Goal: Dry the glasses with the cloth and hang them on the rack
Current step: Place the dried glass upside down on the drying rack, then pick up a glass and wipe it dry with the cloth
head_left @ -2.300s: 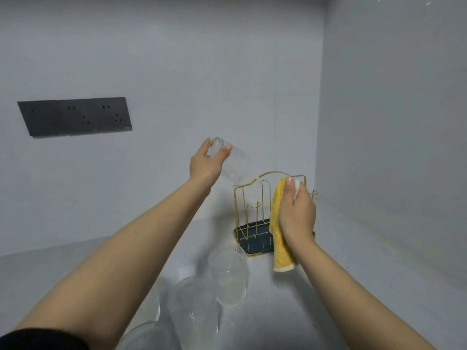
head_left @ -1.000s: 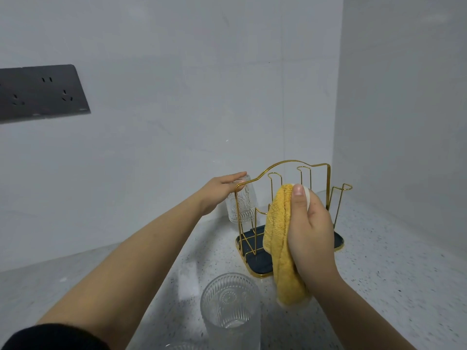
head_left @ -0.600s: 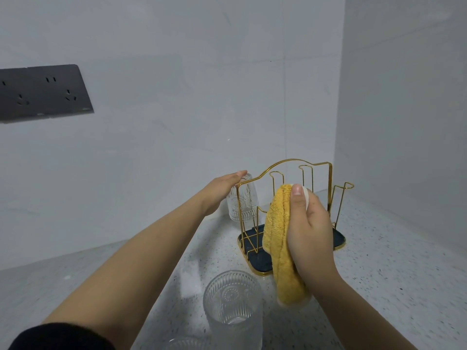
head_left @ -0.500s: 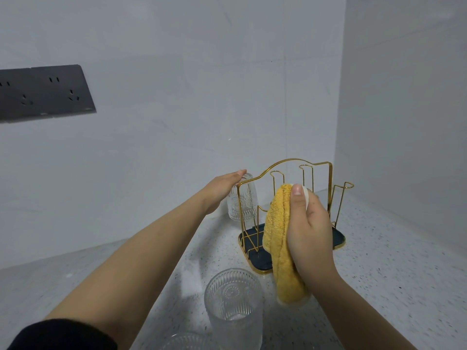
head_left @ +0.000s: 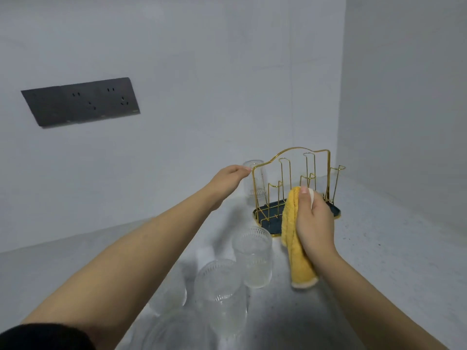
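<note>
1. one clear ribbed glass [head_left: 254, 183] sits upside down on the far left peg of the gold wire rack with the dark tray [head_left: 290, 193]. it is right by the fingertips of the left hand [head_left: 228, 181].
2. the left hand is at the glass, up near its top, with the fingers gently bent. i cannot tell if they grip it or just touch it, because the hand hides that side.
3. the right hand [head_left: 312, 221] has its fingers curled tight round the fluffy yellow cloth [head_left: 294, 236]. the cloth hangs down below the fist, just in front of the rack.
4. to do this step well, i think the left fingers should let go slowly and lift straight up. then the glass stays put on its peg.
5. do not bump the thin gold wire beside the fingertips. it looks light, so the rack could slide.
6. three more clear ribbed glasses [head_left: 252, 256] stand on the grey speckled counter [head_left: 379, 261], near the right fist and close to both arms. i think they need drying next.
7. pull the left arm back high, so it does not knock them over.
</note>
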The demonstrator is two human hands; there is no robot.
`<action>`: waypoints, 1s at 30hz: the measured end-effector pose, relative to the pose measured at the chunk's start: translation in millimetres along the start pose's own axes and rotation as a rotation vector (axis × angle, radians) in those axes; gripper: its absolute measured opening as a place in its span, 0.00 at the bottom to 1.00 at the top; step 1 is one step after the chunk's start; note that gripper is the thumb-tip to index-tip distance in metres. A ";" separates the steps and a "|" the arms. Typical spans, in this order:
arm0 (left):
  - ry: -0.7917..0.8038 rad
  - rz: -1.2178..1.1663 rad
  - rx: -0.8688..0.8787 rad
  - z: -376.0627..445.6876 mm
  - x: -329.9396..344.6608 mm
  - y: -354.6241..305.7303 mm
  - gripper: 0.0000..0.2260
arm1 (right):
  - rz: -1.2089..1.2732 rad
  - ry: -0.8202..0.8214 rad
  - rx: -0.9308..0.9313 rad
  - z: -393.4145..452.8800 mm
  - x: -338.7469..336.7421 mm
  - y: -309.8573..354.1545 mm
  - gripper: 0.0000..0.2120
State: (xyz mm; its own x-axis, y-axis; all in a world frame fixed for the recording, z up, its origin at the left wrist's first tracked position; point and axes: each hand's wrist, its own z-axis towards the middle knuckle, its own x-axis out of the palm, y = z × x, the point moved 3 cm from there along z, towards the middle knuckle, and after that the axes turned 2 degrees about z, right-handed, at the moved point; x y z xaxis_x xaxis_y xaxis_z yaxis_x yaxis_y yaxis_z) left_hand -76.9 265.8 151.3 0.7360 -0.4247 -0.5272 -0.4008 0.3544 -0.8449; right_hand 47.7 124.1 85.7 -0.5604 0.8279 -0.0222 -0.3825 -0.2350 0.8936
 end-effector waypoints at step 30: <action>-0.061 -0.341 0.027 -170.3 65.1 -16.1 0.45 | 0.160 0.245 0.036 -118.2 -91.2 48.3 0.17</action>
State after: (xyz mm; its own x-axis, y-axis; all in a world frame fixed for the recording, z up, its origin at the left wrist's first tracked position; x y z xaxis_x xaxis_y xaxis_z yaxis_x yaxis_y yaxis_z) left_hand -115.5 90.6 115.1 0.8569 -0.4719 -0.2076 -0.1121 0.2225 -0.9685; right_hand -6.5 -22.9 78.0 -0.7738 0.6332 0.0170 -0.2508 -0.3309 0.9097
